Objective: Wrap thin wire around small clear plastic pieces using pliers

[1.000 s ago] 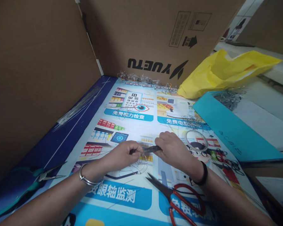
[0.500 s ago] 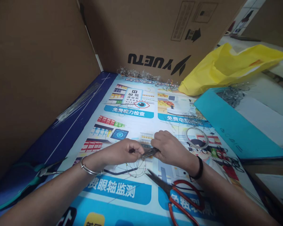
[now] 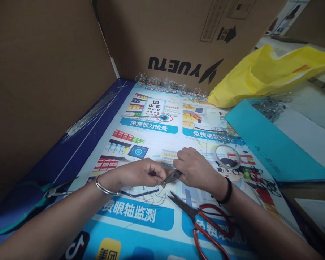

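Observation:
My right hand (image 3: 193, 169) is closed around a pair of pliers (image 3: 172, 177), whose dark metal jaws point left and down; the handles are hidden in the fist. Thumb and fingers of my left hand (image 3: 146, 173) pinch a thin wire (image 3: 155, 195) right at the jaw tips. Fine loops of this wire, with tiny coloured specks, hang below the left fingertips over the printed sheet. Just below the right hand, red-handled scissors (image 3: 191, 213) lie with their blades toward the hands.
Teal-handled pliers (image 3: 40, 206) lie open at left, below a bundle of straight wires (image 3: 89, 115). A tape roll (image 3: 227, 156) and black loops (image 3: 268, 186) are at right. Farther back are a turquoise box (image 3: 271, 155), a yellow bag (image 3: 260, 79), tangled wire pieces (image 3: 165, 83) and cardboard walls (image 3: 178, 29).
The jaws of the pliers have tilted more steeply downward at the left fingertips. Both hands keep their hold, and the view has shifted slightly.

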{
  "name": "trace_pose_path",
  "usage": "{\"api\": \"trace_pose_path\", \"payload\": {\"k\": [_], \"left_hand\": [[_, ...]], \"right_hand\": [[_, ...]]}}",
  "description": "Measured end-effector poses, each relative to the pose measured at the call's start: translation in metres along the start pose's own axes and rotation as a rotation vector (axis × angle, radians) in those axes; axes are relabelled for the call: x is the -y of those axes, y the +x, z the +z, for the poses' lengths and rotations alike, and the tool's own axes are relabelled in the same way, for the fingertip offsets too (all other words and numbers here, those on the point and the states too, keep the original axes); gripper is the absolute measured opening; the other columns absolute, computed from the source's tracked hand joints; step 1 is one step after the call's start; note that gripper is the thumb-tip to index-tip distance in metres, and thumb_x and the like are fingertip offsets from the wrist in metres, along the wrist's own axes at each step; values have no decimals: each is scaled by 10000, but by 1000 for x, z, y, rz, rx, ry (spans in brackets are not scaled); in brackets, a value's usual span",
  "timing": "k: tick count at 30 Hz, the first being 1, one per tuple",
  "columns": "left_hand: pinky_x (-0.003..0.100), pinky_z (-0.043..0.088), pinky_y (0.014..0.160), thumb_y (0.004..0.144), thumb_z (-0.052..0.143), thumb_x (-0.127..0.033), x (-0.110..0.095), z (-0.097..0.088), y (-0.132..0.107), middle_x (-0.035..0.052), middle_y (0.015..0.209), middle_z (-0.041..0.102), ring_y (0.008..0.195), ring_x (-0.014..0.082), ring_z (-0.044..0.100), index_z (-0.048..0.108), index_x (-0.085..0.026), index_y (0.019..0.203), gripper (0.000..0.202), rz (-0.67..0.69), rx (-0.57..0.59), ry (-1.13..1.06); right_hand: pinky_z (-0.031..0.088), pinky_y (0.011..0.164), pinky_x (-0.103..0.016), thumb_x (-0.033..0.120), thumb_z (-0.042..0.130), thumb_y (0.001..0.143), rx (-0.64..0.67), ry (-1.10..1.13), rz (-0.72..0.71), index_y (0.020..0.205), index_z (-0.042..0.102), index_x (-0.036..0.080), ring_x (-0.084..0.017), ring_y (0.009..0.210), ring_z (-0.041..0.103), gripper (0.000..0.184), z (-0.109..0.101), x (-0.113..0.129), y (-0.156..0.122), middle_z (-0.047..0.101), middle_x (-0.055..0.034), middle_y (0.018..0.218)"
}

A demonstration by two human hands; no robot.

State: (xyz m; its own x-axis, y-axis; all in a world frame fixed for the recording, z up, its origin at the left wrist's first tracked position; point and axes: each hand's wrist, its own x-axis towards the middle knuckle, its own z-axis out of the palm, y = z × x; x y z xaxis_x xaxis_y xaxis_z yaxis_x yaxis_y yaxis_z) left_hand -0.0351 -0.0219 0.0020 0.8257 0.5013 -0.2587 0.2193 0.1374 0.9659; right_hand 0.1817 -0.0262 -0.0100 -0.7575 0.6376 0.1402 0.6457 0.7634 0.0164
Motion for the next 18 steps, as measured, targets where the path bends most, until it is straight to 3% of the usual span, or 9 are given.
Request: {"api": "trace_pose_path", "payload": {"k": [6,10,18], "left_hand": [[220,249,517,670,468,-50,1,-1,-1,-58,596,358,539,71,283,511,-150,631,116,1,29,37],[220,251,516,685,458,-52,3,0,-1,-51,612,359,552,74,282,480,-151,623,119,25,24,97],[223,386,607,744,486,-113,4,2,-1,-5,748,589,657,98,491,596,-162,778,125,76,-209,283]], "right_hand": [[201,623,-314,260,492,800,-51,-16,-11,682,574,182,-182,687,372,163,1,1,0,516,-56,689],[213,620,-311,252,481,801,-71,8,-2,663,565,181,-175,675,374,177,4,1,-1,513,-50,673],[278,676,-282,186,497,773,-110,179,217,712,548,164,-166,744,411,82,19,-6,-6,516,-43,740]]}}
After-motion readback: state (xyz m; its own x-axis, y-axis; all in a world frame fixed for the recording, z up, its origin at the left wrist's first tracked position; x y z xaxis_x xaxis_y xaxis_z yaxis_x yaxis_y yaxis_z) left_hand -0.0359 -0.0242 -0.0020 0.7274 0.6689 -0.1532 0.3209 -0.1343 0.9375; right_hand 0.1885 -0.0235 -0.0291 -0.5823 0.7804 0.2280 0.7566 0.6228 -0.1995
